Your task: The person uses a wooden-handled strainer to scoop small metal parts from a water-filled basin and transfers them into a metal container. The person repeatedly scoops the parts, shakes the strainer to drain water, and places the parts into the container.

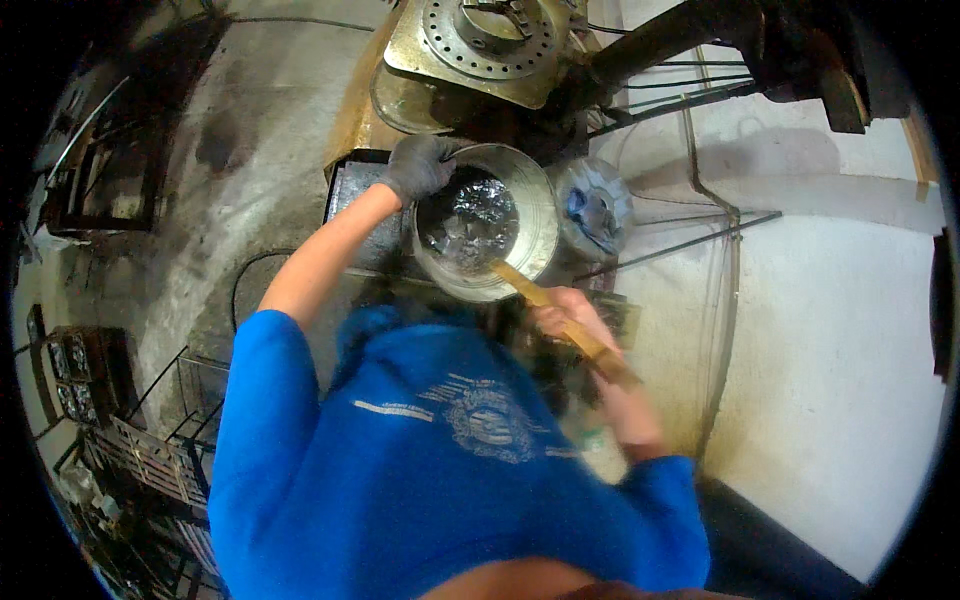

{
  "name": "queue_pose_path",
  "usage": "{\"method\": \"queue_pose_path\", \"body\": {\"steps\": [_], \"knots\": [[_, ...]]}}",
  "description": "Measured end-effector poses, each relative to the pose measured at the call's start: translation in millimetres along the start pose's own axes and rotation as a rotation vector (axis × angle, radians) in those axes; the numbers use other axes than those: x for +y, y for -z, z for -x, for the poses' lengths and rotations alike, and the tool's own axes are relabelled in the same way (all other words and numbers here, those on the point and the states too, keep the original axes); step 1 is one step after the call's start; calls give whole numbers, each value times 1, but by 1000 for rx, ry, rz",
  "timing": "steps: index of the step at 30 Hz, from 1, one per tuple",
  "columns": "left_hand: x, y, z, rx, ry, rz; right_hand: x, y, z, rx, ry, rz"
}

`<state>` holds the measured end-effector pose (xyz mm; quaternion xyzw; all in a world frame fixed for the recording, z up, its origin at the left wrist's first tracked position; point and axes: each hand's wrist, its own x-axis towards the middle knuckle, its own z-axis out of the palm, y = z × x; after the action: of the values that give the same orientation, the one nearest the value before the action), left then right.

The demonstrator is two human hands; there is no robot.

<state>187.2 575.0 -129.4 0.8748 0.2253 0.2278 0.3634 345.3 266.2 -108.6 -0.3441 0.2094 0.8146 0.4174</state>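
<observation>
A round metal bucket (538, 205) stands in front of me, with dark, glinting contents that I cannot make out. My left hand (418, 170), in a grey glove, is closed over the bucket's far left rim. In my bare right hand (565, 312) is a flat wooden stick (592, 345), held at a slant. Its far end reaches over the near right rim into the bucket; its other end lies back along my forearm. Right of the bucket, close against it, is a clear plastic container (598, 205) with something blue in it.
Beyond the bucket sits a machine with a round, holed metal plate (490, 35). A dark machine arm (690, 40) juts across the upper right. A white wall (820, 300) with a pipe (735, 270) closes off the right. At the lower left are a wire rack (160, 455) and dark crates (85, 370).
</observation>
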Motion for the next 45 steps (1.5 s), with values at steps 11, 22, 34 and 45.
{"method": "queue_pose_path", "body": {"steps": [11, 22, 34, 45], "knots": [[1, 9, 4, -23, 89, -52, 41, 7, -37, -146, 14, -81], [-33, 12, 5, -101, 262, -81, 65, -31, -52, -374, 227, -195], [-32, 12, 4, -81, 311, -9, 51, -71, -26, 214, 211, 48], [-35, 2, 8, 11, 176, 34, 9, -21, -14, -85, -5, -216]]}}
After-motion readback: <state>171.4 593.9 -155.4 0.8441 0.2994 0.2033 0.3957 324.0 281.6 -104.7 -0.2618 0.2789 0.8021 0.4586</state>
